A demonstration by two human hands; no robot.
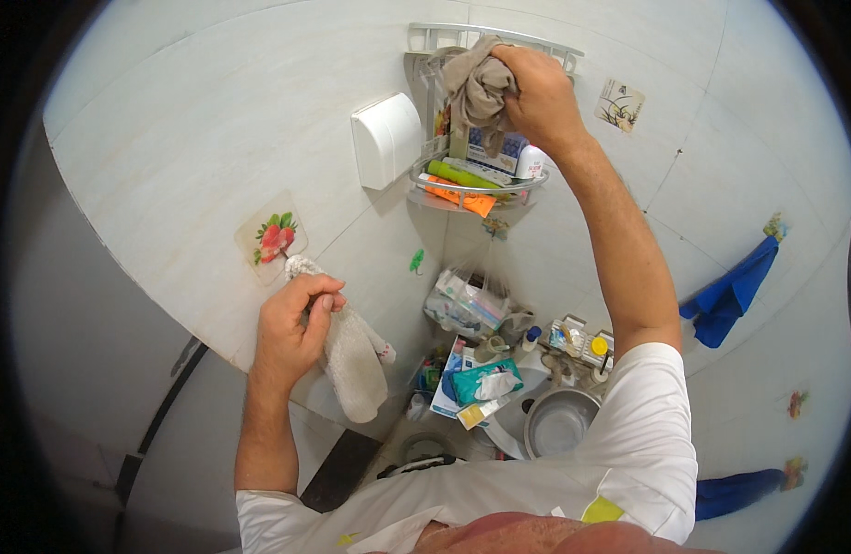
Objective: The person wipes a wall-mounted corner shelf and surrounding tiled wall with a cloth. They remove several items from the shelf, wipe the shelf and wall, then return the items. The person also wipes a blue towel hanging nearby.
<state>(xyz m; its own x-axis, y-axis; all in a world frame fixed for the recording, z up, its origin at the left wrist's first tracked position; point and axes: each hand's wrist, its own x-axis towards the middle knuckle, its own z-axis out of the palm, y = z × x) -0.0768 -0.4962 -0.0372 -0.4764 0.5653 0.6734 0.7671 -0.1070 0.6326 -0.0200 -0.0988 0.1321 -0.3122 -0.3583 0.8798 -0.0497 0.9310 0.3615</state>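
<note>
My right hand (544,97) grips a bunched grey-beige cloth (482,86) at the upper level of a metal corner shelf (498,39). The cloth covers part of what stands behind it. On the lower shelf tier lie a green tube (463,173) and an orange tube (460,195), beside a white bottle (530,161). My left hand (292,325) is loosely curled, with no object visible in its fingers. It overlaps a white knitted mitt or cloth (356,367) hanging from a wall hook with a strawberry picture (274,239); whether they touch cannot be told.
A white wall dispenser (387,142) is left of the shelf. Below, a plastic bag (467,301) hangs in the corner. A metal basin (562,422) sits at a cluttered washbasin (501,433) with a teal wipes pack (486,381). A blue cloth (730,294) hangs at right.
</note>
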